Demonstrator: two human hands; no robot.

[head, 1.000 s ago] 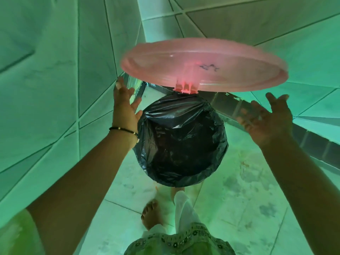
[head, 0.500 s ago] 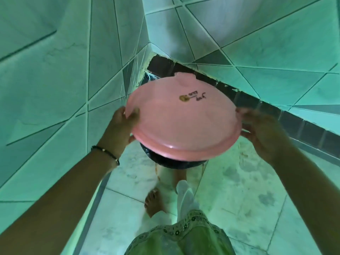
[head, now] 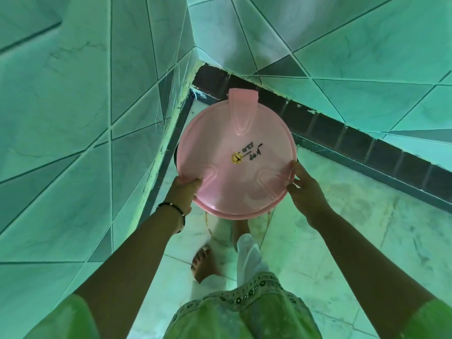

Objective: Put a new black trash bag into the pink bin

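Pink plastic forms the round lid (head: 234, 165), which lies closed and nearly flat over the bin in the corner where two tiled walls (head: 73, 118) meet; the bin body is almost wholly hidden beneath it. A thin dark sliver of bag (head: 175, 155) shows at the lid's left edge. The lid bears a hinge tab (head: 243, 94) at its far side, moulded ribs, a small yellow sticker (head: 236, 158) at centre and black handwriting beside it. Left hand (head: 184, 192), with a dark bracelet (head: 173, 207) at the wrist, grips the lid's near-left rim, fingers curled over the edge. Right hand (head: 304, 189) touches the near-right rim, fingers partly spread along it; whether it clamps the rim cannot be told. Between the forearms, bare feet (head: 204, 264) stand on the floor (head: 342, 216).
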